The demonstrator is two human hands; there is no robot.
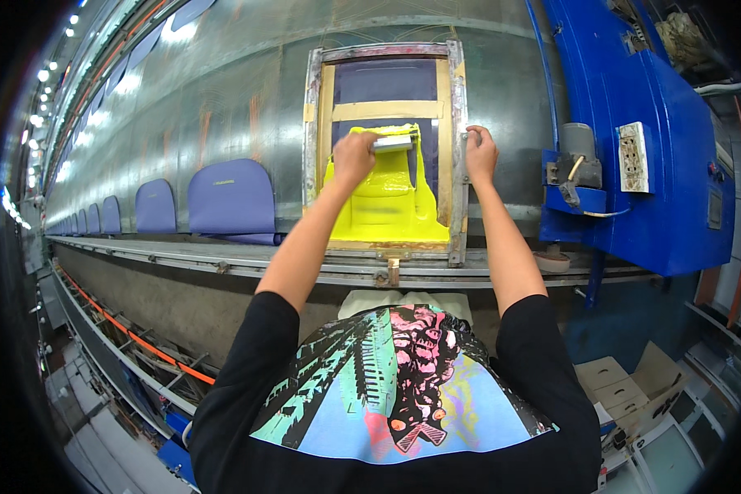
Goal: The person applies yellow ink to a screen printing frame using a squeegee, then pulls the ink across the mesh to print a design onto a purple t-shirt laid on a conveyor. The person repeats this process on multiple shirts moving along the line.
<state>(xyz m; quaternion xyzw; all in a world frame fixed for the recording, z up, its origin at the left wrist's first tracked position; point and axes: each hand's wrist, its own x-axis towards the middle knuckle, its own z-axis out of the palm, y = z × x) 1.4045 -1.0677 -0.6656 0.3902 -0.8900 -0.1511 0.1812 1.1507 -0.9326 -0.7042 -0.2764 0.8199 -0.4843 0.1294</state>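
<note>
A screen printing frame (pixel 459 206) lies flat on the long table in front of me, with tan tape along its inner sides and across its mesh. Bright yellow ink (pixel 387 218) is spread thickly over the near part of the mesh. My left hand (pixel 354 161) is closed around a squeegee (pixel 393 143), whose pale grip shows to the right of my fingers; ink hides its blade. On the frame's right side rail, my right hand (pixel 481 155) is closed with bent fingers, its fingertips at the rail's outer edge.
Purple rounded panels (pixel 231 198) lie in a row along the table's near edge to the left. A blue machine (pixel 634 140) with a motor stands close on the right. A metal rail (pixel 346 268) runs along the front edge. Cardboard boxes (pixel 613 385) stand at lower right.
</note>
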